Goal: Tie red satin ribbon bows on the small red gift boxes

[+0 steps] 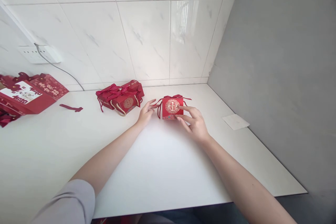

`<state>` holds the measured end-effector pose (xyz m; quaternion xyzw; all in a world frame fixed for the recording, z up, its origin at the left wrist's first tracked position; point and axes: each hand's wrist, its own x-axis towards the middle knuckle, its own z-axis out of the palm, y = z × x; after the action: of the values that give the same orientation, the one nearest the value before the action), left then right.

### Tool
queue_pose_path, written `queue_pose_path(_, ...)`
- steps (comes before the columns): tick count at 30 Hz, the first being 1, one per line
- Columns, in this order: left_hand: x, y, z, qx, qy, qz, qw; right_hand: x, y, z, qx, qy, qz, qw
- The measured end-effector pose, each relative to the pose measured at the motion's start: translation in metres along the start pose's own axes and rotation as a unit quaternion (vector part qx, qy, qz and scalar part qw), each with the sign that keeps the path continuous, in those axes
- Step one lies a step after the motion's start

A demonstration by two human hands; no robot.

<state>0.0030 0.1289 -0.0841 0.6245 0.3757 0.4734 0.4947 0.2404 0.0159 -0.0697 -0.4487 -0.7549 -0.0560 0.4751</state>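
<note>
While the left hand (146,113) stands open beside a small red gift box (170,112), its fingers loosely spread and reaching to the dark red ribbons (159,110) on that side, the right hand (195,123) lies over the box's right front, its fingers bent and slightly parted. Whether the right hand pinches the box or only rests against it, I cannot tell; nor is it clear whether the left fingertips touch the ribbon or stop just short of it. The two hands are apart, with the box between them, upright on the white tabletop (154,175) near its back edge, its front face bearing a round gold double-happiness emblem (172,106) above a patterned lower band. A red bow (173,96) lies across its top. To the left of the left hand sits a cluster of similar red boxes (107,103) with ribbons and a twisted cream cord (118,109), pushed close to the marbled tile wall (147,35). Farther left, a loose dark red strip (71,107) lies flat, near a larger open red box (46,99) with a white printed panel (21,92). Above these, a grey cable (59,67) runs down from a white wall socket (39,54). Right of the right hand, a white paper (235,121) lies by the grey partition (278,63).
</note>
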Motion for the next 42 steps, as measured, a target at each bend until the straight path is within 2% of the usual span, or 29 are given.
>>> queue_pose_path(3,0.000,-0.001,-0.007,0.010,0.017,0.023,1.000,0.001,0.007,-0.010,0.010,-0.033,0.073,0.997)
queue_pose_path(5,-0.003,0.000,-0.004,0.006,-0.010,0.025,1.000,0.001,0.013,-0.016,0.015,-0.107,0.134,0.985)
queue_pose_path(8,-0.009,0.000,0.005,-0.011,-0.126,0.028,0.992,0.000,0.020,-0.020,0.035,-0.240,0.170,0.955)
queue_pose_path(11,-0.012,-0.001,0.011,-0.009,-0.235,0.050,0.971,0.000,0.021,-0.018,0.041,-0.298,0.156,0.941)
queue_pose_path(13,-0.013,0.000,0.012,0.038,-0.242,0.068,0.967,0.000,0.021,-0.016,0.033,-0.299,0.157,0.941)
queue_pose_path(17,-0.016,0.006,0.015,0.165,-0.182,0.078,0.966,0.000,0.019,-0.014,0.042,-0.297,0.154,0.941)
queue_pose_path(19,-0.018,0.010,0.017,0.176,-0.164,0.053,0.969,0.000,0.019,-0.014,0.041,-0.297,0.157,0.941)
queue_pose_path(23,-0.020,0.011,0.018,0.143,-0.166,0.013,0.976,0.001,0.021,-0.015,0.007,-0.280,0.191,0.941)
queue_pose_path(26,-0.016,0.008,0.009,0.147,-0.203,0.023,0.968,0.002,0.025,-0.019,-0.011,-0.264,0.202,0.943)
queue_pose_path(30,-0.004,0.009,-0.014,0.203,-0.298,0.016,0.932,-0.001,0.034,-0.025,-0.004,-0.283,0.185,0.941)
queue_pose_path(33,0.003,0.014,-0.026,0.227,-0.333,-0.001,0.915,-0.004,0.041,-0.024,-0.011,-0.278,0.198,0.940)
queue_pose_path(35,0.006,0.017,-0.031,0.214,-0.341,-0.028,0.915,-0.006,0.044,-0.022,-0.010,-0.271,0.209,0.940)
queue_pose_path(38,0.006,0.019,-0.036,0.119,-0.348,-0.086,0.926,-0.005,0.045,-0.022,-0.013,-0.269,0.235,0.934)
queue_pose_path(42,0.004,0.020,-0.040,0.024,-0.324,-0.122,0.938,-0.001,0.043,-0.030,0.002,-0.301,0.310,0.902)
